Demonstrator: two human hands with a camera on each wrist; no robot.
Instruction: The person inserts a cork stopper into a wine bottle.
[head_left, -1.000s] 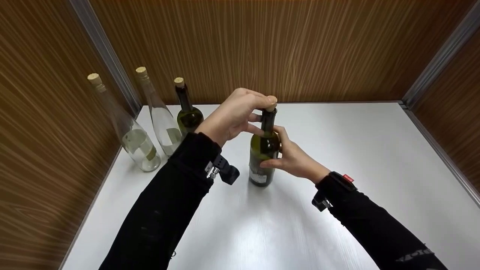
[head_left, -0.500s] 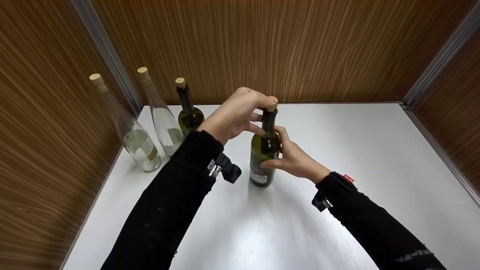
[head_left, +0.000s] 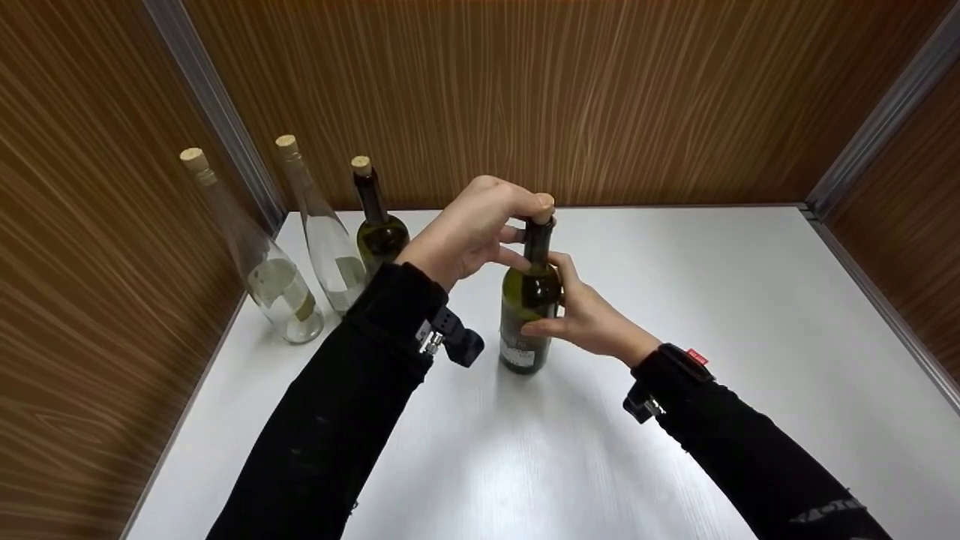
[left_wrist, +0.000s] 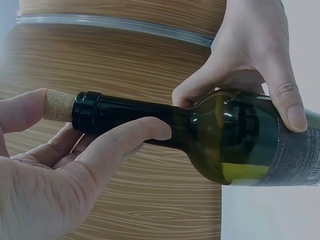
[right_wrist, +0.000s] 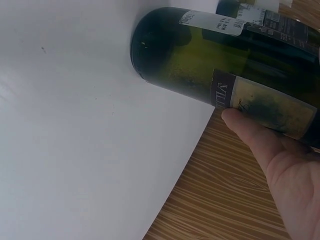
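A dark green wine bottle stands upright on the white table, with a cork partly out of its neck. My left hand curls around the neck, its thumb tip against the cork. My right hand grips the bottle's shoulder and body from the right, thumb on the label.
Three corked bottles stand in the back left corner: two clear ones and a dark green one. Brown wood-grain walls close the table on the left, back and right. Bare white tabletop lies to the right and front.
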